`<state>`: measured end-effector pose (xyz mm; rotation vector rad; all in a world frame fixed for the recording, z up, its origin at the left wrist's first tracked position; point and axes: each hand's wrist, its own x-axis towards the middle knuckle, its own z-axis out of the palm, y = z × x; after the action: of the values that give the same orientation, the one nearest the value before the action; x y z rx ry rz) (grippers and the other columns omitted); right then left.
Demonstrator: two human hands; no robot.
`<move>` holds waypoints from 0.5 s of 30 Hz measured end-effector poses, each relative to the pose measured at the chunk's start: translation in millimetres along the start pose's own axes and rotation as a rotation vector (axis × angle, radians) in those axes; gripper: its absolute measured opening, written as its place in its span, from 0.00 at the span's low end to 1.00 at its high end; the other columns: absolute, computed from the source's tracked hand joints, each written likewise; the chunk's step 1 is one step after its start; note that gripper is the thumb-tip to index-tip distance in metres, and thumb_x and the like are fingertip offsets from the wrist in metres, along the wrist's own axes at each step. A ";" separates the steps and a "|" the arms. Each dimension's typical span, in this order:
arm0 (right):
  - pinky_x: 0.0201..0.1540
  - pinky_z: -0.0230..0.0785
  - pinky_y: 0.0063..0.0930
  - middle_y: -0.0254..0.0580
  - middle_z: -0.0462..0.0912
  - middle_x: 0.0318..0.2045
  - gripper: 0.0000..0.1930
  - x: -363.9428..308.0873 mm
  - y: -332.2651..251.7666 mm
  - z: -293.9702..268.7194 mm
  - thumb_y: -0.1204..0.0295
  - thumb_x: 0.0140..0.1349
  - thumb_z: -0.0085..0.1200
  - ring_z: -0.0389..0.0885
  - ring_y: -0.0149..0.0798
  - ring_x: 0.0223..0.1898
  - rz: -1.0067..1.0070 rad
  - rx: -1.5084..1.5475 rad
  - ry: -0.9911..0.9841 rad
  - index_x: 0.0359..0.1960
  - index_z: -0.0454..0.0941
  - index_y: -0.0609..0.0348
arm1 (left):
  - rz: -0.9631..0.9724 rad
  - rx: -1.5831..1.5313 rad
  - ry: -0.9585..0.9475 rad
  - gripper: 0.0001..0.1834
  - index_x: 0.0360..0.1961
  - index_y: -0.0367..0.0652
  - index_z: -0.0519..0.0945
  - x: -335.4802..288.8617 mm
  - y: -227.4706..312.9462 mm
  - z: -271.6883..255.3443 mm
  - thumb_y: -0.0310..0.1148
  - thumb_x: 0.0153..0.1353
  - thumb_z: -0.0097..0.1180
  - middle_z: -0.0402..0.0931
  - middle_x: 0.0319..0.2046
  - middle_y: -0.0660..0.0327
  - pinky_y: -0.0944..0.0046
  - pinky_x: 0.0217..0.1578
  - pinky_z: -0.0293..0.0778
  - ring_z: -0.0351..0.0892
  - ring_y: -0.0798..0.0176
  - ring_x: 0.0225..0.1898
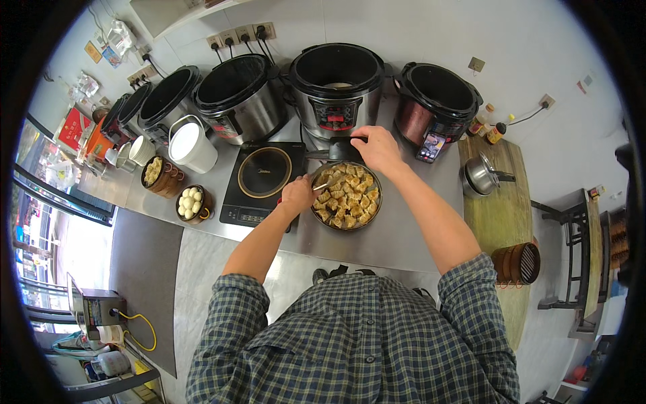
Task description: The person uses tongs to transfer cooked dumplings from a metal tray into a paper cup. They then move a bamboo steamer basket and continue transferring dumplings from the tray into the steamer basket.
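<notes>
A round, dark frying pan (381, 202) full of browned, pan-fried dumplings (346, 195) sits on the steel counter in front of me. My right hand (378, 149) is closed round the black pan handle (345, 149) on the pan's far side. At the pan's left edge, my left hand (298, 194) is closed round a thin, pale utensil (323, 186) that reaches over the dumplings; its exact kind is unclear. Left of the pan stands a black induction cooker (235, 195) with nothing on its ring.
Large open electric cookers, one silver (336, 114) and one reddish (431, 111), line the wall. A phone (431, 147) leans against the reddish one. Left are a white bucket (195, 148) and a pot of pale round buns (190, 202). Right, a wooden table holds metal pans (480, 176) and a bamboo steamer (515, 264).
</notes>
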<state>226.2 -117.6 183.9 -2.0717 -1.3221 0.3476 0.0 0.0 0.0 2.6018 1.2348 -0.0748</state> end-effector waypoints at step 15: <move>0.53 0.78 0.46 0.47 0.90 0.44 0.11 5.6 -6.5 5.2 0.62 0.67 0.64 0.87 0.54 0.48 0.014 0.021 0.026 0.45 0.91 0.49 | 0.164 0.060 -0.140 0.28 0.58 0.39 0.80 39.1 31.4 -8.4 0.52 0.69 0.62 0.85 0.54 0.48 0.48 0.57 0.80 0.85 0.44 0.57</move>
<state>221.3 -108.9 184.8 -2.0619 -1.2845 0.3387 48.4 12.6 8.6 2.6866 0.9840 -0.2615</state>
